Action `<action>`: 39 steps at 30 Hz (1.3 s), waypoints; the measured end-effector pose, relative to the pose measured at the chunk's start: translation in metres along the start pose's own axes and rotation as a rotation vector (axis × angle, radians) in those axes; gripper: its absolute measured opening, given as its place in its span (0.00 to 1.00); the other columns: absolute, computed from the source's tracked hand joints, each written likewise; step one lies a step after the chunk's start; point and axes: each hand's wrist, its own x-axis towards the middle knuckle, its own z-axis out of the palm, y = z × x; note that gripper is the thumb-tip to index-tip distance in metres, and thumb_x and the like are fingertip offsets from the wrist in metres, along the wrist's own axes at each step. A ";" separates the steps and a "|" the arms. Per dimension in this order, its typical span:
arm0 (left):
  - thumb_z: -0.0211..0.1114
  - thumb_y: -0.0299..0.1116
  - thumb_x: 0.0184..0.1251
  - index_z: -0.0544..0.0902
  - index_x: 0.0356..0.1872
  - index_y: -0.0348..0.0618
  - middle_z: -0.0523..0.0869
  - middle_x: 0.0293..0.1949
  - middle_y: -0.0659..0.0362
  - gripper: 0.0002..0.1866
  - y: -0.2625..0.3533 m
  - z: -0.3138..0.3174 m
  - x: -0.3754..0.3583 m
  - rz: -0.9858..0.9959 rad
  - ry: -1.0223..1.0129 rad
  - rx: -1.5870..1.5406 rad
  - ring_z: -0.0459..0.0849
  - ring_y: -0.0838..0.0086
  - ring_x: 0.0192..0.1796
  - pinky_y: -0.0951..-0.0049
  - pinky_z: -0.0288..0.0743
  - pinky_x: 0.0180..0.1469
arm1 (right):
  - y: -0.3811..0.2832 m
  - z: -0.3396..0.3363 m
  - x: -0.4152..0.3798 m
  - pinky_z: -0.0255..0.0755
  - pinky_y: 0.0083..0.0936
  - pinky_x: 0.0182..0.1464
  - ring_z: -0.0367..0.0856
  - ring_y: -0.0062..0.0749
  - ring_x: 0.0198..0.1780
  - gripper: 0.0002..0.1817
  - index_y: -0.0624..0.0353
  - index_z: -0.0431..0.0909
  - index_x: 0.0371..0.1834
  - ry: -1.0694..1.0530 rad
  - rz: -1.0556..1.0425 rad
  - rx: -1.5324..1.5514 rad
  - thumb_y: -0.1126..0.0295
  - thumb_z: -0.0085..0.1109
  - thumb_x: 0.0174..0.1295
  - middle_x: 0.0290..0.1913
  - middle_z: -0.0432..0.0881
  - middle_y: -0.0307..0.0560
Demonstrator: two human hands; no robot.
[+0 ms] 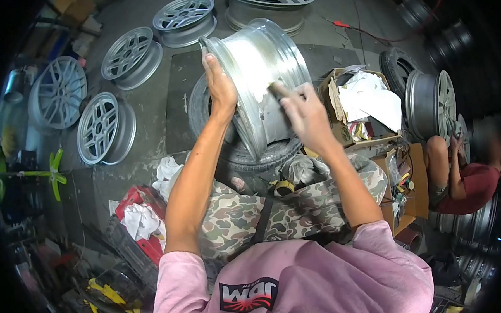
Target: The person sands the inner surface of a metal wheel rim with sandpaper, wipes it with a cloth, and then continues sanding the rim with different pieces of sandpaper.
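Wheel rim (258, 83) stands tilted on a tyre (233, 151) at twelve o'clock; left hand (220, 85) clasps its edge at nine, right hand (304, 112), blurred, pinches a small tool (275, 89) against its barrel.

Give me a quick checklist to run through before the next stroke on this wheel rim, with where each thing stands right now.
1. Left hand gripping the edge of the wheel rim: ok, fingers wrap over the lip.
2. Rim propped steady on the tyre: ok, it stands tilted on the tyre, held at the top.
3. Right hand on the tool: ok, it holds a small tool against the barrel; the tool is blurred, so its kind cannot be told.
4. White patch spread evenly on the barrel: cannot tell, glare hides it.
5. Cardboard box of supplies beside the rim: ok.
6. Co-worker apart from the rim: ok, seated at another wheel.
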 end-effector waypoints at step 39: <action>0.32 0.50 0.90 0.60 0.80 0.32 0.70 0.76 0.44 0.34 0.007 0.003 -0.002 -0.070 0.050 -0.020 0.67 0.59 0.78 0.63 0.57 0.80 | -0.012 0.053 0.054 0.62 0.43 0.51 0.79 0.46 0.50 0.16 0.54 0.85 0.59 0.016 -0.144 -0.110 0.71 0.56 0.71 0.42 0.82 0.50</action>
